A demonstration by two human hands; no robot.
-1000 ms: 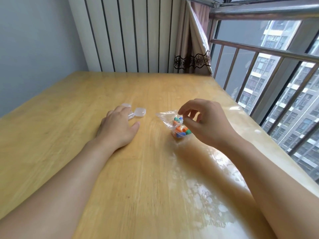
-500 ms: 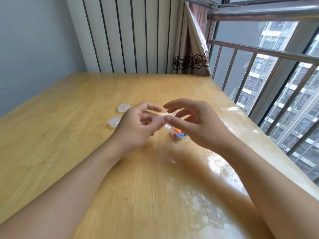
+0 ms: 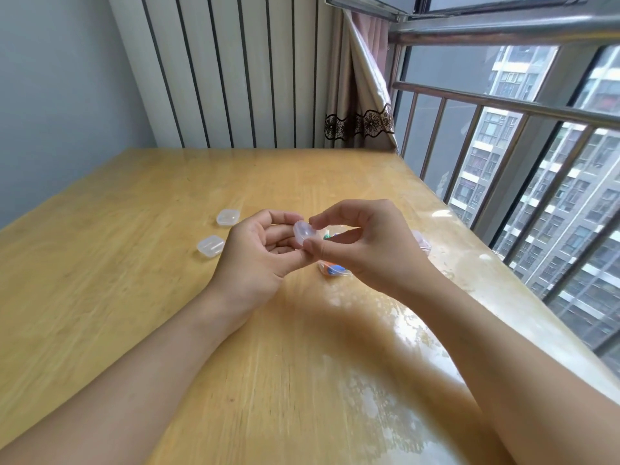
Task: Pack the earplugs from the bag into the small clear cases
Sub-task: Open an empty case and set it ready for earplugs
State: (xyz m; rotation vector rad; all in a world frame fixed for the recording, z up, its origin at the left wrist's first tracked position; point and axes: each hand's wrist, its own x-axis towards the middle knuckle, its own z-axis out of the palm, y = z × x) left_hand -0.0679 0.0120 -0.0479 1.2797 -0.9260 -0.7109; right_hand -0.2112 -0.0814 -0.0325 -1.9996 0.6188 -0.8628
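A small clear case [image 3: 304, 232] is held above the wooden table [image 3: 134, 263] between both hands. My left hand [image 3: 258, 260] grips its left side with fingers and thumb. My right hand [image 3: 365, 243] pinches its right edge between forefinger and thumb. Under my right hand lies the clear bag of coloured earplugs [image 3: 333, 268], mostly hidden; orange and blue plugs show. Two more clear cases rest on the table to the left: one [image 3: 227, 217] farther away, one [image 3: 210, 245] nearer. I cannot tell whether the held case is open.
Another small clear case [image 3: 422, 241] peeks out behind my right wrist near the table's right edge. A metal railing [image 3: 503, 105] and window run along the right side. A curtain [image 3: 362, 105] hangs at the far right corner, and a ribbed wall panel stands behind.
My left hand left the cases on the table and came to the middle holding one case. My right hand let go of the bag and now pinches that case too.
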